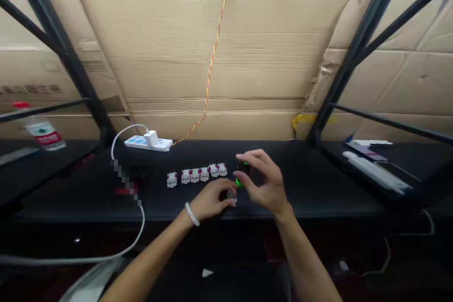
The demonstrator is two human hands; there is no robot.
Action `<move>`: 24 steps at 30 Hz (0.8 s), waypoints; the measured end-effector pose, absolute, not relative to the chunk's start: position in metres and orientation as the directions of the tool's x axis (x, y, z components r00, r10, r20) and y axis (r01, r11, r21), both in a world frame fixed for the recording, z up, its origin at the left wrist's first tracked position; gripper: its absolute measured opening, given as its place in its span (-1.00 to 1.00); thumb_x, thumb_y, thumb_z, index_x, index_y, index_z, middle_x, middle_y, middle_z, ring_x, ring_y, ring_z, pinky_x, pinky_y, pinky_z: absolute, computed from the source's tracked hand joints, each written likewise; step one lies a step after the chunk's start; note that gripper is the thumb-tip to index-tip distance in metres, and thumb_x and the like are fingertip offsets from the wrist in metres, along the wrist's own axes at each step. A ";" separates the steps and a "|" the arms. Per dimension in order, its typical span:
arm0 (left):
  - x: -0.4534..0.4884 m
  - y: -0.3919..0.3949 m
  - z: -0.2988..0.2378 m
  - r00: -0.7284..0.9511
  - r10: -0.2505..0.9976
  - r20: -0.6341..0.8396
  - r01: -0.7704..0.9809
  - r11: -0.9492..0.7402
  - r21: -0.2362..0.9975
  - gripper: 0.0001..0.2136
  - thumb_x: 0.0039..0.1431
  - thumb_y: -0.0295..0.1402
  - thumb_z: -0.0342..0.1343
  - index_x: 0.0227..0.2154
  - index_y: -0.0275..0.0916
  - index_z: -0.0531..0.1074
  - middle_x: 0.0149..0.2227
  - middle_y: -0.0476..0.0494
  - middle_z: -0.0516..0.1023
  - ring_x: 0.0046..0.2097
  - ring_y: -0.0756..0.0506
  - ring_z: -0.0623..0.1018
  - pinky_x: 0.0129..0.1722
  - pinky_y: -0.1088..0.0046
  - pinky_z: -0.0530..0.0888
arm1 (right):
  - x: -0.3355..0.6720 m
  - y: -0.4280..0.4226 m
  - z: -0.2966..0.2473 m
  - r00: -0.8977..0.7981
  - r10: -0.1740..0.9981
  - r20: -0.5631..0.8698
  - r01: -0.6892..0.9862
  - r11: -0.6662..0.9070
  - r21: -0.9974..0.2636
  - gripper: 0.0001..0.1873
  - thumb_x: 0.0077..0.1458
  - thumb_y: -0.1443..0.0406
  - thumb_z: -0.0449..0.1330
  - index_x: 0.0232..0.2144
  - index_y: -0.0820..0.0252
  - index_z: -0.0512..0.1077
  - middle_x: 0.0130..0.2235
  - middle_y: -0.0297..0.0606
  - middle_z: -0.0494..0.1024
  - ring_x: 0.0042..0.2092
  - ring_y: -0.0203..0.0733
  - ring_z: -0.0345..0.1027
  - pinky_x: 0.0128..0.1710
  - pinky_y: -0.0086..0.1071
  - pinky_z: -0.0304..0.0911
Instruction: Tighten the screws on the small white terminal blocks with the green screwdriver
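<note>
Near the front of the black table, my left hand (215, 197) pinches a small white part (232, 195) against the tabletop; fingers cover much of it. Just above and to the right, my right hand (264, 180) grips a small black cylinder with bright green ends (244, 167) between thumb and fingers. It is upright, its lower green end close to the white part; whether they touch I cannot tell. Behind my left hand stands a row of several small white parts with purple sides (195, 175) and thin prongs on top. The leftmost white part (171, 180) sits a little apart.
A white power strip (163, 145) with a plugged-in adapter (151, 138) lies at the back left. Its white cable (113, 144) loops toward the front. A yellow-red twisted cord (211, 63) hangs down the cardboard wall (159, 47). Left stands a bottle (44, 130); dark metal posts (348, 56) flank the table.
</note>
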State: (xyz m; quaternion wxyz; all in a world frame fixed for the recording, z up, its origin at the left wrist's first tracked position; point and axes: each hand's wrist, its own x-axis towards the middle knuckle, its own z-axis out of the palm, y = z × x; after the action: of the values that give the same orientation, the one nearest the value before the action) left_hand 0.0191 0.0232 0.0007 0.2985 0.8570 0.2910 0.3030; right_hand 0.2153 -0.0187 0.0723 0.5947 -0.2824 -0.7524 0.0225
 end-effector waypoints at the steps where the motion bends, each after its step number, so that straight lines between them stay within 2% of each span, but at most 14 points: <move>1: 0.019 0.023 0.000 0.643 0.682 0.349 0.319 -0.652 0.687 -0.85 0.11 -0.46 0.44 -0.33 -0.22 0.56 -0.10 -0.12 0.67 0.00 -0.18 0.61 0.16 0.26 0.48 | 0.215 -0.019 0.073 -0.098 0.427 0.899 0.450 0.825 -0.343 -0.67 0.26 0.26 0.37 0.06 -0.01 0.56 -0.16 -0.23 0.53 -0.28 -0.20 0.46 -0.25 -0.27 0.52; 3: 0.019 0.024 -0.001 0.641 0.682 0.352 0.314 -0.652 0.690 -0.84 0.11 -0.47 0.44 -0.32 -0.21 0.56 -0.07 -0.12 0.67 0.02 -0.18 0.61 0.16 0.26 0.48 | 0.215 -0.019 0.073 -0.079 0.426 0.901 0.478 0.809 -0.340 -0.67 0.29 0.21 0.33 0.08 0.02 0.56 -0.12 -0.18 0.50 -0.25 -0.18 0.46 -0.24 -0.23 0.53; 6: 0.019 0.024 -0.001 0.649 0.679 0.343 0.302 -0.644 0.703 -0.83 0.11 -0.47 0.45 -0.32 -0.21 0.56 -0.02 -0.13 0.66 0.06 -0.18 0.61 0.18 0.28 0.47 | 0.219 -0.019 0.073 -0.150 0.508 0.848 0.360 0.827 -0.431 -0.60 0.43 0.26 0.08 0.24 0.02 0.45 0.14 -0.05 0.50 0.02 -0.05 0.55 0.05 -0.07 0.53; 8: 0.019 0.024 0.000 0.651 0.680 0.337 0.300 -0.639 0.708 -0.84 0.11 -0.47 0.44 -0.32 -0.20 0.56 0.00 -0.14 0.66 0.08 -0.18 0.61 0.20 0.28 0.46 | 0.221 -0.020 0.073 -0.189 0.537 0.822 0.303 0.828 -0.471 -0.57 0.45 0.33 0.02 0.27 0.01 0.42 0.17 -0.07 0.54 0.08 -0.06 0.57 0.13 -0.07 0.51; 10: 0.019 0.024 0.000 0.651 0.678 0.340 0.297 -0.641 0.708 -0.84 0.11 -0.48 0.44 -0.33 -0.21 0.55 -0.01 -0.14 0.67 0.07 -0.18 0.61 0.19 0.28 0.46 | 0.222 -0.020 0.075 -0.169 0.525 0.834 0.348 0.824 -0.447 -0.63 0.41 0.33 0.13 0.20 0.00 0.47 0.02 -0.14 0.62 -0.07 -0.12 0.59 -0.03 -0.17 0.55; 12: 0.019 0.024 0.000 0.651 0.676 0.346 0.294 -0.644 0.706 -0.84 0.11 -0.49 0.43 -0.33 -0.21 0.55 -0.04 -0.13 0.67 0.05 -0.17 0.61 0.19 0.28 0.46 | 0.220 -0.021 0.077 -0.106 0.482 0.870 0.446 0.805 -0.392 -0.73 0.30 0.28 0.32 0.04 0.02 0.55 -0.16 -0.22 0.59 -0.24 -0.17 0.52 -0.24 -0.27 0.52; 14: 0.019 0.024 -0.001 0.651 0.676 0.345 0.298 -0.646 0.703 -0.85 0.12 -0.48 0.43 -0.32 -0.21 0.56 -0.06 -0.12 0.67 0.04 -0.17 0.61 0.19 0.27 0.46 | 0.219 -0.021 0.077 -0.056 0.435 0.899 0.521 0.780 -0.345 -0.74 0.20 0.23 0.43 -0.06 0.05 0.58 -0.23 -0.25 0.54 -0.30 -0.19 0.45 -0.34 -0.30 0.48; 15: 0.018 0.024 -0.001 0.650 0.677 0.345 0.302 -0.646 0.701 -0.85 0.12 -0.48 0.43 -0.31 -0.21 0.56 -0.06 -0.12 0.67 0.04 -0.17 0.61 0.19 0.26 0.46 | 0.219 -0.020 0.077 -0.051 0.426 0.903 0.535 0.775 -0.335 -0.72 0.19 0.22 0.43 -0.05 0.06 0.58 -0.20 -0.23 0.54 -0.27 -0.17 0.47 -0.31 -0.28 0.50; 17: 0.018 0.024 -0.001 0.649 0.681 0.340 0.308 -0.644 0.700 -0.84 0.12 -0.47 0.43 -0.32 -0.20 0.56 -0.05 -0.12 0.67 0.06 -0.18 0.60 0.19 0.26 0.46 | 0.221 -0.020 0.075 -0.084 0.455 0.887 0.499 0.789 -0.358 -0.65 0.29 0.22 0.31 0.11 0.05 0.53 -0.05 -0.12 0.58 -0.14 -0.09 0.55 -0.14 -0.17 0.56; 20: 0.019 0.024 0.000 0.652 0.684 0.327 0.311 -0.634 0.708 -0.84 0.11 -0.47 0.43 -0.33 -0.20 0.55 -0.03 -0.13 0.66 0.07 -0.18 0.60 0.17 0.27 0.47 | 0.222 -0.018 0.071 -0.215 0.549 0.808 0.317 0.822 -0.474 -0.51 0.44 0.28 0.06 0.35 0.02 0.33 0.19 -0.05 0.57 0.11 0.01 0.58 0.14 -0.01 0.51; 22: 0.019 0.024 0.000 0.655 0.682 0.326 0.311 -0.636 0.706 -0.85 0.12 -0.47 0.43 -0.34 -0.21 0.55 -0.04 -0.14 0.66 0.05 -0.18 0.60 0.16 0.27 0.47 | 0.221 -0.018 0.070 -0.245 0.577 0.779 0.246 0.814 -0.526 -0.53 0.45 0.29 0.05 0.34 0.00 0.34 0.16 -0.08 0.61 0.09 -0.02 0.61 0.12 -0.05 0.53; 24: 0.020 0.024 0.000 0.653 0.678 0.337 0.310 -0.645 0.698 -0.84 0.11 -0.48 0.43 -0.34 -0.22 0.55 -0.07 -0.13 0.66 0.03 -0.18 0.61 0.15 0.26 0.48 | 0.219 -0.017 0.070 -0.187 0.566 0.803 0.289 0.813 -0.506 -0.63 0.40 0.27 0.17 0.21 0.01 0.46 0.02 -0.14 0.64 -0.08 -0.10 0.61 -0.06 -0.18 0.57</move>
State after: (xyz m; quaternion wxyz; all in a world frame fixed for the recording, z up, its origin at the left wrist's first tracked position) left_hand 0.0196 0.0241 0.0000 0.3066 0.8560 0.2885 0.3000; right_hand 0.2187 -0.0168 0.0702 0.5721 -0.2812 -0.7609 0.1210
